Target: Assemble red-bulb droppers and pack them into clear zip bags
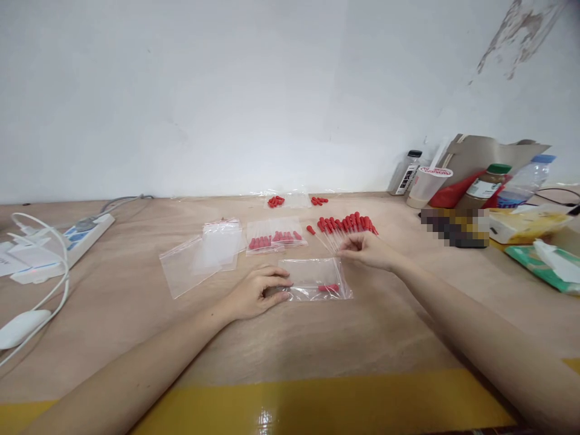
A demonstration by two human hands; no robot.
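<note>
A clear zip-lock bag (303, 272) lies flat in front of me, with one red-bulbed dropper (328, 288) inside. My left hand (256, 293) grips the bag's left end between thumb and fingers. Beyond the bag's right end, my right hand (365, 249) pinches at the thin tubes of a pile of red-bulbed droppers (348, 223); which tube sits between the fingertips is partly hidden. A single dropper (310, 229) lies at the left of that pile. Filled bags of droppers (276, 237) rest behind the open work area, beside flat zip-lock bags (217, 248).
Loose red bulbs (275, 201) lie in plastic by the wall. On the left are a power strip (67, 251) and white cables. To the right stand a paper cup (428, 186), bottles (487, 184), a yellow box (521, 225) and a green tissue pack (544, 266).
</note>
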